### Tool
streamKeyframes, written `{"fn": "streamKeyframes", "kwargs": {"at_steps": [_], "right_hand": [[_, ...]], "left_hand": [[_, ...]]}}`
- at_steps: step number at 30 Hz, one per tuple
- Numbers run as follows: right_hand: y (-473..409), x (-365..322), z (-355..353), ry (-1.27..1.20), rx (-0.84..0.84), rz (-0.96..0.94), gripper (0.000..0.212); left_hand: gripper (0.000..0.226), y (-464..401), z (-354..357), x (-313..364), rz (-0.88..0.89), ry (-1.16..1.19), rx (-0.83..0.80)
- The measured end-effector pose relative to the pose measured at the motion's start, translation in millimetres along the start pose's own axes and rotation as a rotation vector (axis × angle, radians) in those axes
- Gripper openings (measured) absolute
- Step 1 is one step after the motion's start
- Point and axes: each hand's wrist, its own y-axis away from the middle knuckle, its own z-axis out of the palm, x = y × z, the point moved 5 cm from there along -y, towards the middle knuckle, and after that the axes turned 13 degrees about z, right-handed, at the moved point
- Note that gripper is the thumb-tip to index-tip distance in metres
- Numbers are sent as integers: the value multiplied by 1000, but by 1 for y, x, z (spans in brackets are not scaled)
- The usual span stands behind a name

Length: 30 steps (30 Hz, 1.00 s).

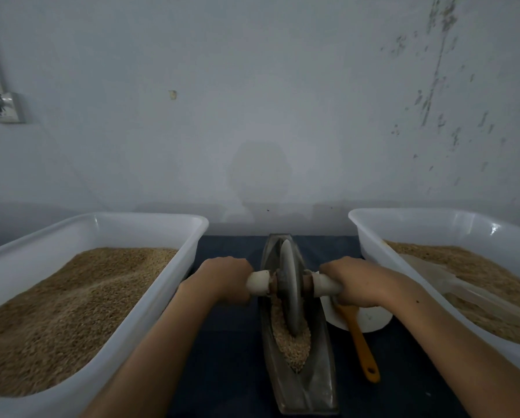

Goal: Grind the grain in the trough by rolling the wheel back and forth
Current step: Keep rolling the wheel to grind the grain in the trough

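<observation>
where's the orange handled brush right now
In the head view the orange-handled brush lies on the dark table right of the trough, its head tucked under the right hand beside a white dish.

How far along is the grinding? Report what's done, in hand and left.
Done: grain is loaded in the trough, and the wheel stands in it.
In hand: the left hand and right hand each grip an axle handle.
Left: the grain near the wheel looks whole, so most of the grinding seems ahead.
</observation>
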Motion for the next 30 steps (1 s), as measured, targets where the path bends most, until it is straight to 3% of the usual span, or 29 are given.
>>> {"fn": "streamKeyframes", "kwargs": {"at_steps": [5,8,12,18,21,25,30], "right_hand": [[-6,0,2,-20,295,23,23],[-8,-1,3,-16,404,6,26],[-7,-1,3,-12,357,9,24],[-1,-3,1,1,77,-3,24],[3,-4,1,-3,-16,-9,34],[4,-6,-1,-2,31,11,30],[0,-8,-2,18,255,29,22]], "left_hand": [[29,2,-7,4,-37,-162,273],[28,3,-7,6,-41,-172,353],[31,3,-7,6,-21,-171,318],[43,1,-3,6,37,-64,36],[43,2,-1,6,39,-1,-12],[42,1,0,5,17,-9,23],[32,1,-4,5,-26,-116,208]]}}
